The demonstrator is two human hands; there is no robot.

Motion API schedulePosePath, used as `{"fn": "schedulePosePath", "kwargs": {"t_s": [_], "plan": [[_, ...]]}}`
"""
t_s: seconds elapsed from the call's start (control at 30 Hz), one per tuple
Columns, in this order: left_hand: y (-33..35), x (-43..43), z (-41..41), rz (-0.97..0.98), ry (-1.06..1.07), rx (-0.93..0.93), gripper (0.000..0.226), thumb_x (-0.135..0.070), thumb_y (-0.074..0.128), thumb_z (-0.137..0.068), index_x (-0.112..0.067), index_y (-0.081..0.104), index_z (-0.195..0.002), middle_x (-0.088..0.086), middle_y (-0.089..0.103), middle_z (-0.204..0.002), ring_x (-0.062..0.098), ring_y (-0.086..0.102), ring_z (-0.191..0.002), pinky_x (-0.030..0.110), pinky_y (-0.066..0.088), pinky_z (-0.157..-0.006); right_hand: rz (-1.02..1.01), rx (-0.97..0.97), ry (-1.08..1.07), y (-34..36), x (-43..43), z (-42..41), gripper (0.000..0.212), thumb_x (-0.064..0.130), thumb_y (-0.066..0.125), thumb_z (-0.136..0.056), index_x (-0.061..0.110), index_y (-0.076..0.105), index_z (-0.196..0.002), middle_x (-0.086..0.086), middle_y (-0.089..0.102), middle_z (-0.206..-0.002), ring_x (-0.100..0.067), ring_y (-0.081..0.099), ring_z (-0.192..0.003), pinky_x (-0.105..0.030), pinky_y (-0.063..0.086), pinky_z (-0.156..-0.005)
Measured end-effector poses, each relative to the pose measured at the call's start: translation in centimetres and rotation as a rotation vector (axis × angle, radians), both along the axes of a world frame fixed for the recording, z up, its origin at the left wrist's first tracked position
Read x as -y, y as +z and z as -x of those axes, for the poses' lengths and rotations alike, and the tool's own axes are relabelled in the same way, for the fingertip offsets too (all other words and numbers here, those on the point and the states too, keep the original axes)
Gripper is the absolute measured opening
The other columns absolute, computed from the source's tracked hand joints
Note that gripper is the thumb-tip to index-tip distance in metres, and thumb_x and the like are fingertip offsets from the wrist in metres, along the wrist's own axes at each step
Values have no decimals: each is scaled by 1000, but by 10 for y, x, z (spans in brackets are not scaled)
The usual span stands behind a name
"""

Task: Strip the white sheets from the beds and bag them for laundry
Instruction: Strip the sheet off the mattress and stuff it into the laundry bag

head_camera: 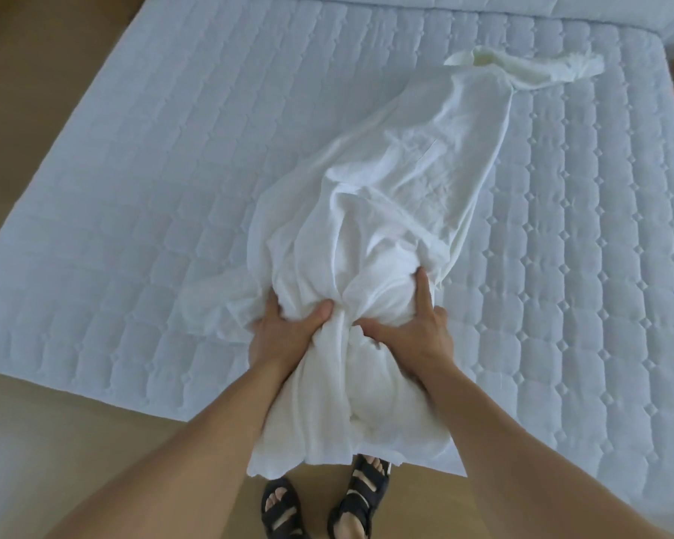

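Note:
A white sheet (397, 180) lies bunched in a long strip across the quilted mattress (152, 169), its far end trailing toward the upper right. The near end hangs over the bed's foot edge between my arms. My left hand (285, 332) grips a gathered fold of the sheet on the left side. My right hand (417, 328) grips the bundle on the right, fingers dug into the cloth. Both hands sit close together at the near edge of the bed.
Wooden floor (36, 441) surrounds the bed on the left and near side. A second white bed or duvet (522, 5) lies along the top edge. My feet in black sandals (327, 496) stand just below the hanging sheet.

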State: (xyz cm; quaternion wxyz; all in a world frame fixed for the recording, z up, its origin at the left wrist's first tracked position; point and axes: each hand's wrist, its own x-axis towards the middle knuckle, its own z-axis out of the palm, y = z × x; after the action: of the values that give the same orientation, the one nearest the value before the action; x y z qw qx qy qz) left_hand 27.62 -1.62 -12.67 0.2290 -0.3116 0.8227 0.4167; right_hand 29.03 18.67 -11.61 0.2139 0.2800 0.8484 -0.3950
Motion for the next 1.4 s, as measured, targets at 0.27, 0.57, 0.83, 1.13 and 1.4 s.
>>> {"fn": "schedulePosePath", "kwargs": {"t_s": [0.27, 0.57, 0.83, 1.13, 1.4], "plan": [[47, -70, 56, -104, -26, -323, 75, -84, 69, -51, -53, 50, -116, -21, 68, -103, 11, 67, -98, 42, 55, -90, 55, -388, -96, 50, -34, 36, 108, 87, 64, -42, 76, 10, -135, 10, 37, -108, 1, 50, -82, -15, 34, -64], [16, -48, 37, 149, -333, -17, 117, -100, 54, -45, -42, 33, -144, 3, 59, -127, 31, 60, -115, 51, 50, -97, -224, -68, 32, 0, -27, -2, 107, 79, 59, -63, 58, -6, -145, -5, -6, -160, -34, 3, -149, -57, 21, -113], [30, -50, 67, 535, -855, -690, 80, -71, 23, -90, -44, -18, -154, -5, -25, -163, 23, -31, -149, 59, -5, -117, -397, -564, 331, 25, -25, 13, 80, 66, 31, -92, 42, -9, -156, 8, -30, -162, -19, -26, -150, -53, -14, -119], [-6, -47, 77, 511, -1142, -192, 59, -53, 8, -99, -42, 2, -156, -12, -2, -167, 22, -5, -154, 61, 19, -112, -432, -132, 499, -6, -22, 24, 71, 74, -1, -88, 49, -9, -153, 9, -27, -163, -17, -33, -147, -53, -13, -120], [42, -75, 161, 430, -1276, -256, 30, -49, 44, -87, -24, 62, -84, -1, 67, -98, 23, 62, -81, 30, 41, -64, -492, -318, 102, 32, -31, 93, 51, 61, 39, -92, 22, 54, -121, 5, 60, -113, -21, 54, -110, -35, 34, -95]]}}
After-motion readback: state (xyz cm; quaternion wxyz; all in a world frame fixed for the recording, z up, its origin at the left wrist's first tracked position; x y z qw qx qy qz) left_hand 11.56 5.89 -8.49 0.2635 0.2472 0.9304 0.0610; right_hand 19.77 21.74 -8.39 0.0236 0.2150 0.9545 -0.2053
